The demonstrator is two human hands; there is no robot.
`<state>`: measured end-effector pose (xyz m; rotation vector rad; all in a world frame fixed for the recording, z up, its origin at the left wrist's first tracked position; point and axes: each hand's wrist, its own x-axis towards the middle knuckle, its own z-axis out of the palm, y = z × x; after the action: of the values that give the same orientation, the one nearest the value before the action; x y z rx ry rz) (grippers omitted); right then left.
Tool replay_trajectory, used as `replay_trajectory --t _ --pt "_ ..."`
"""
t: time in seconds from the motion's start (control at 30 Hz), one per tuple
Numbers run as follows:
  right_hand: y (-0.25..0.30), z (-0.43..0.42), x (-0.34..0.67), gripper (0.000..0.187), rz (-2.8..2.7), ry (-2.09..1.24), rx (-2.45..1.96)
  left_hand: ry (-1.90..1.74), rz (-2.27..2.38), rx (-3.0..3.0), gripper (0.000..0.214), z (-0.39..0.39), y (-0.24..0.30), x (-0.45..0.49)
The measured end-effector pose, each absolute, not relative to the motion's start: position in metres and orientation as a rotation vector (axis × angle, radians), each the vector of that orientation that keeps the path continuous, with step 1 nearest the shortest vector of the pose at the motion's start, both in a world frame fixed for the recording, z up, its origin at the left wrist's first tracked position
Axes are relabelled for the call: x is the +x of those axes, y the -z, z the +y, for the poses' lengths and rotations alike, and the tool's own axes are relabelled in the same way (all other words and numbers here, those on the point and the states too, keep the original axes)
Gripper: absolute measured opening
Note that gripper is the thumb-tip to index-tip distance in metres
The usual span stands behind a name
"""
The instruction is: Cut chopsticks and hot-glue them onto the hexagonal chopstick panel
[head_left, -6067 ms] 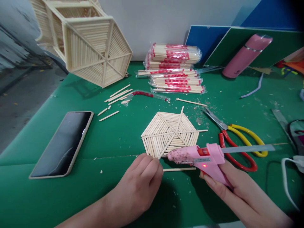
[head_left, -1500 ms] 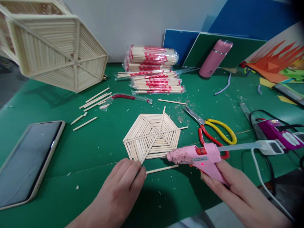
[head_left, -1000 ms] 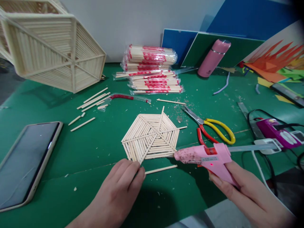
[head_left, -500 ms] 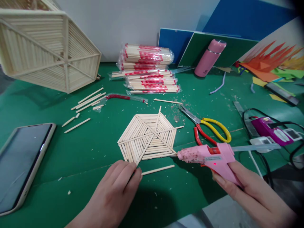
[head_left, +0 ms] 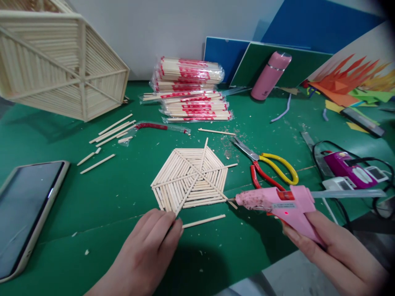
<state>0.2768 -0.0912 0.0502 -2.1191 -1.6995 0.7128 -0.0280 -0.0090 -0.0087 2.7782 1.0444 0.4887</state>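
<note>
In the head view, the flat, many-sided, pale wooden stick panel (head_left: 191, 177) lies mid-table on the smooth green tabletop (head_left: 61, 255). The left hand (head_left: 146, 242) pinches its corner at seven o'clock. The right hand (head_left: 335, 246) wraps round the pink plastic glue gun (head_left: 262, 197), its thin tip at the panel's four o'clock corner. If the tip slips, glue could smear or sticks could go crooked. The sticks look round, stiff and dry; the gun's nose is speckled.
</note>
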Motion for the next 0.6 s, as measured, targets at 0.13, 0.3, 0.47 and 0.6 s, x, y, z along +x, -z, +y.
replay_trajectory --t 0.13,0.3,0.47,0.6 --pt "-0.0496 -0.0929 0.2777 0.039 -1.741 -0.724 -2.125 -0.570 1.017 2.771 0.018 -0.0090 0.0087 -0.0263" --pt "-0.0470 -0.0947 0.2784 0.036 -1.735 -0.698 -2.157 -0.537 1.030 2.772 0.017 -0.0086 0.0108 -0.0262" --pt "-0.0464 -0.0950 0.2793 0.034 -1.705 -0.708 -2.146 -0.542 1.020 2.780 0.017 -0.0092 0.0097 -0.0279" --pt "-0.0480 -0.0921 0.2779 0.034 -1.598 -0.615 -2.059 -0.520 1.041 2.769 0.016 -0.0098 0.0081 -0.0275"
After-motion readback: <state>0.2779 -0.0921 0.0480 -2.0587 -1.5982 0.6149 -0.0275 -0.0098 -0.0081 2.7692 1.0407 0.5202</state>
